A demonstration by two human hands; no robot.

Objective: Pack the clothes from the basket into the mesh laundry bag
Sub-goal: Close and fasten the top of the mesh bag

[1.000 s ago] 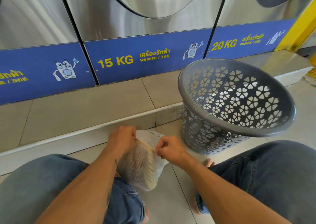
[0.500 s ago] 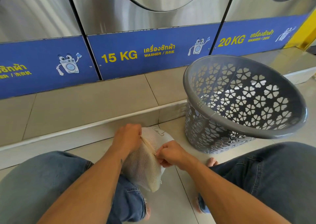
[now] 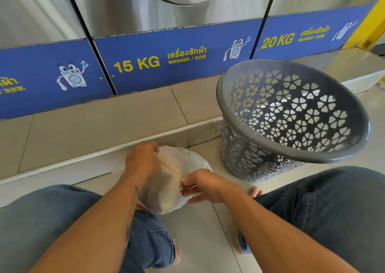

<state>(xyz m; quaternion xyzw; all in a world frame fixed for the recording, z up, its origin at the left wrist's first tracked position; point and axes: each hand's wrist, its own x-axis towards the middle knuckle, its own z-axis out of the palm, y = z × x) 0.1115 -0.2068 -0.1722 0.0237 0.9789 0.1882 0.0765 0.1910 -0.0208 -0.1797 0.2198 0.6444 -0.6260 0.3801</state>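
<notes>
A white mesh laundry bag (image 3: 166, 186), bulging with pale fabric, rests on the floor between my knees. My left hand (image 3: 141, 161) grips its upper left end by the zipper seam. My right hand (image 3: 200, 186) pinches the zipper at the bag's right side, fingers closed on it. The grey plastic basket (image 3: 341, 149) with flower-shaped holes stands tilted to the right; no clothes show inside it from here.
Steel washing machines (image 3: 166, 7) with blue 15 KG and 20 KG labels stand on a raised tiled step (image 3: 100, 124) right behind the bag. My jeans-clad knees flank the bag, and a bare toe (image 3: 255, 190) shows near the basket.
My right hand has slid along the zipper seam toward the bag's lower right while my left holds the other end. The view has shifted slightly closer and left.
</notes>
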